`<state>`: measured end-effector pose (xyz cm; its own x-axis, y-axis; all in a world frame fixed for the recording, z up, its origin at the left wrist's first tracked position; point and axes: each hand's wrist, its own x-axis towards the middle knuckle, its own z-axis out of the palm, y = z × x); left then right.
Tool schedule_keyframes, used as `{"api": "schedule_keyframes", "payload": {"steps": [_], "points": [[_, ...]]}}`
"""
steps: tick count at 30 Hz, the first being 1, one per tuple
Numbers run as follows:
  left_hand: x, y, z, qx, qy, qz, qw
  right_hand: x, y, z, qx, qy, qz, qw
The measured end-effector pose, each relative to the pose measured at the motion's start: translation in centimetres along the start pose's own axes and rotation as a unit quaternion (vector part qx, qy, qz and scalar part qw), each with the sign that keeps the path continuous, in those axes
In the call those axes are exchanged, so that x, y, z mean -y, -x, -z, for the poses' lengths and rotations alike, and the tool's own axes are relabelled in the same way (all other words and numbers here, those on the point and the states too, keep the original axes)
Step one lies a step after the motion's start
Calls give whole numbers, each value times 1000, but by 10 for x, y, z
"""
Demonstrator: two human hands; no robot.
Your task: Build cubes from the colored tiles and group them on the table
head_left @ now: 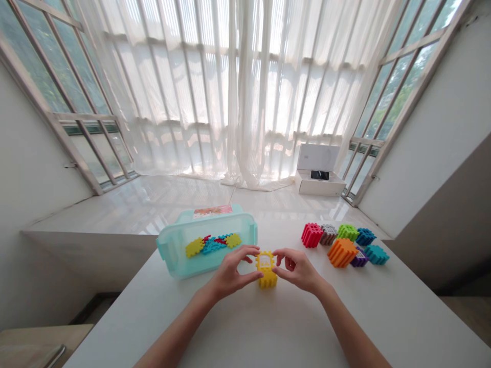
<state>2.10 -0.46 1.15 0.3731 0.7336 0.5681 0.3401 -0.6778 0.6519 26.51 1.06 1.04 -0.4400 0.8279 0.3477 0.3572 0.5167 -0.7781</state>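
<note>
A yellow notched block (267, 279) stands on the white table between my hands, with a pale panel on its top face. My left hand (235, 272) is at its left side, thumb and fingertips against the yellow edges. From the right, my right hand (297, 269) touches the block with its thumb and index finger, the other fingers curled. Left of the block is a teal tub (174, 260) holding yellow (195, 247), blue and red notched pieces.
At the right of the table (376, 312) are several notched blocks, among them a red one (311, 235), an orange one (342, 253) and a teal one (376, 254). An open white box (319, 187) with a dark device stands on the sill behind.
</note>
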Motion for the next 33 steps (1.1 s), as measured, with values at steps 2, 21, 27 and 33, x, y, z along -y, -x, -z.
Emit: {"api": "schedule_keyframes", "payload": {"steps": [2,21,27,33], "points": [[1,-1,2,-2,3,14,1000,0,-1,4,-6,0,-5,1000],[0,3,3,101,-26,57,993,-6,3,11,85,18,-65,994],[-3,2,5,116,-32,66,991,-5,2,11,94,34,-62,993],[-3,3,4,129,-32,63,989,-1,3,11,101,49,-63,992]]}}
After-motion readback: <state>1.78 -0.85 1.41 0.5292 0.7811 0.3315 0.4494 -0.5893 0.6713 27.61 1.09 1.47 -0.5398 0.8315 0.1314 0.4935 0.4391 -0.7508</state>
